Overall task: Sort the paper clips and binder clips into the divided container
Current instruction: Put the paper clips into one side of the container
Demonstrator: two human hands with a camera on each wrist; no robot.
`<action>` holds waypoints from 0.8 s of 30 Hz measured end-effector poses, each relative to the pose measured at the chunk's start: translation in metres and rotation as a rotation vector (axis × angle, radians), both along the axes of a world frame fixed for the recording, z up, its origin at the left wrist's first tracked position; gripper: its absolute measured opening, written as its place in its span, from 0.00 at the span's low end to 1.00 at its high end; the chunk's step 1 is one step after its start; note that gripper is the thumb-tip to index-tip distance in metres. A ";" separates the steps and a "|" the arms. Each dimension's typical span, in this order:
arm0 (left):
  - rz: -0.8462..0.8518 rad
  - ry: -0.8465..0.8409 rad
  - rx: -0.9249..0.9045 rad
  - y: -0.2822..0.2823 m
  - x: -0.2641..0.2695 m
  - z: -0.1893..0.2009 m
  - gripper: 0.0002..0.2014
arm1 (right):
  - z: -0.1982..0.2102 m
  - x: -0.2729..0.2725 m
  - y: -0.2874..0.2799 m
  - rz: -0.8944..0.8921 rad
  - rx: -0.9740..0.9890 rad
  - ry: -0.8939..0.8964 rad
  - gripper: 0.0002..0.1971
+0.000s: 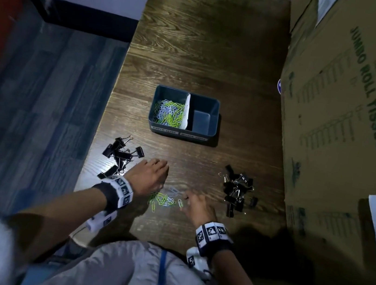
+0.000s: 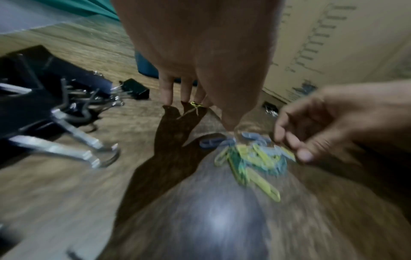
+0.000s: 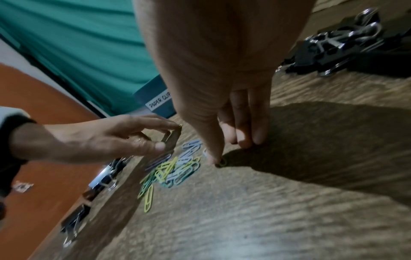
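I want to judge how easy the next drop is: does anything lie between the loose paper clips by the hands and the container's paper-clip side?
Nothing visible does. Bare table runs from the loose paper clips to the container. The binder clip piles and lie off to either side. The left compartment is open.

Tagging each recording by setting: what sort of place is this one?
Probably an office storeroom or back room, though that is a guess. A wooden table stands beside large cardboard boxes printed "jumbo roll tissue", and office clips are being sorted into a labelled container.
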State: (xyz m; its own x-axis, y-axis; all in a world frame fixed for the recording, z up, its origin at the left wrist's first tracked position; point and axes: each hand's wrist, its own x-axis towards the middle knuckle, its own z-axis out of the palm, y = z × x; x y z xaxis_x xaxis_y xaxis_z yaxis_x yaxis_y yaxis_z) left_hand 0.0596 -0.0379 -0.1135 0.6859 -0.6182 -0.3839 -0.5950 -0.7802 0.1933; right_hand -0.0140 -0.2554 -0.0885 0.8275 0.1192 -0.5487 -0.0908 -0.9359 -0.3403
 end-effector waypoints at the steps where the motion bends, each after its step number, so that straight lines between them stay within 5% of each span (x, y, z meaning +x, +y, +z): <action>1: -0.012 -0.012 -0.003 0.008 -0.009 -0.005 0.34 | -0.002 0.000 0.005 0.004 0.009 -0.028 0.16; 7: 0.020 0.015 -0.169 0.019 -0.049 -0.012 0.25 | -0.003 0.011 0.031 0.052 0.020 -0.065 0.14; 10: 0.068 0.077 -0.250 0.016 -0.057 -0.009 0.29 | -0.003 0.015 0.030 -0.001 0.067 -0.053 0.15; 14: 0.196 0.048 -0.309 0.033 -0.061 0.000 0.18 | -0.012 0.011 0.017 -0.040 0.157 -0.080 0.20; 19: 0.212 0.160 -0.158 0.041 -0.062 0.006 0.43 | -0.016 0.007 0.013 0.035 0.115 0.049 0.40; 24: 0.179 0.159 -0.208 0.009 -0.060 0.009 0.43 | -0.018 0.011 0.037 0.108 0.085 -0.021 0.38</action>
